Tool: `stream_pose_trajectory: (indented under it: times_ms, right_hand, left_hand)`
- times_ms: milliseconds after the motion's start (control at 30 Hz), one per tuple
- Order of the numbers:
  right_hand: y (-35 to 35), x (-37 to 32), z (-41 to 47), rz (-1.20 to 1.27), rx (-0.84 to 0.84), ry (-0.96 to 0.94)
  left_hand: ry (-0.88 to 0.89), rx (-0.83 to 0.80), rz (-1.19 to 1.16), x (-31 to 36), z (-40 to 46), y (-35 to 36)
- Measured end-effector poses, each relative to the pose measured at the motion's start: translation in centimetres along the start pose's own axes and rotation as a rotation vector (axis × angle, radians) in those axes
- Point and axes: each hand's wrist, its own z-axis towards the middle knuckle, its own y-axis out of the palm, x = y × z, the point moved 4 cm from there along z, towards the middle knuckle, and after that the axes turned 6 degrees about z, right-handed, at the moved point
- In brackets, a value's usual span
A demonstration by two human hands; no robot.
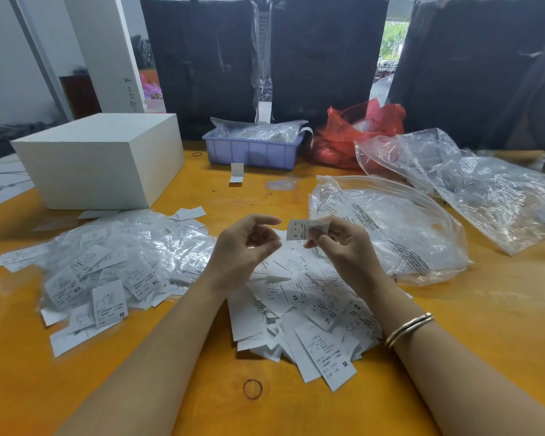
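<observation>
Over orange tabletop (pixel 202 388), right hand (pixel 343 243) pinches rectangular paper tag (pixel 299 229) (perhaps film-sleeved); left hand (pixel 243 247) half-curled, empty.

One white rectangular label (pixel 299 230), printed in black, with a bold "S" at its lower left. It is held clear of the table (pixel 214 404), over the middle, printed face up and slightly tilted. Its right end is pinched in the fingers (pixel 323 240) of the right hand (pixel 343 247).
</observation>
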Motion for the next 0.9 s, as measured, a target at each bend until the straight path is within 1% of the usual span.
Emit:
stream_pose_trajectory:
  times_ms: [200,400,733,800,900]
  right_hand:
    - [-0.4,-0.1,0.0,-0.007,0.048,-0.011]
    - [-0.3,0.0,-0.1,-0.114,0.01,-0.029]
    - [1.3,-0.1,-0.3,-0.412,-0.143,-0.216]
    - [1.6,0.1,-0.2,-0.489,-0.177,-0.218]
    - [2.4,0.5,-0.2,-0.619,-0.219,-0.187]
  left_hand:
    - [0.003,-0.003,-0.011,0.1,0.0,0.0]
    - [0.008,0.001,-0.013,0.1,0.0,0.0]
    - [0.045,-0.05,0.041,0.3,-0.1,0.2]
    - [0.042,-0.059,0.068,0.3,-0.1,0.3]
    - [0.032,-0.012,0.053,0.1,-0.1,0.1]
